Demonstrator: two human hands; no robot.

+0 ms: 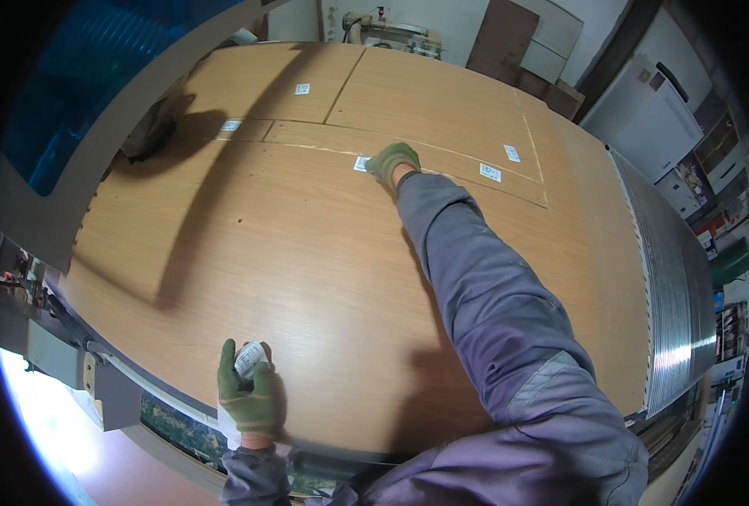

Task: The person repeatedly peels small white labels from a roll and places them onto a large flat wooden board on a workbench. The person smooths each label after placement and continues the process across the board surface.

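My left hand (246,389), in a green work glove, holds a roll of printed labels (250,359) near the front edge of a large wood-grain board (324,253). Stretched far forward, my right hand (396,163), gloved alike, touches the board at the right end of a white label (361,164). Its fingertips are partly hidden by the hand itself. Cut lines divide the far part of the board into panels. Other labels lie there: one at the top (302,89), one at the left (230,126) and two at the right (490,172), (511,153).
A grey machine frame with a blue transparent guard (96,76) arches over the left side. Beside it a dark machine part (150,133) stands over the board. A ribbed metallic surface (671,284) borders the right side. Sheet offcuts (504,31) lean against the far wall.
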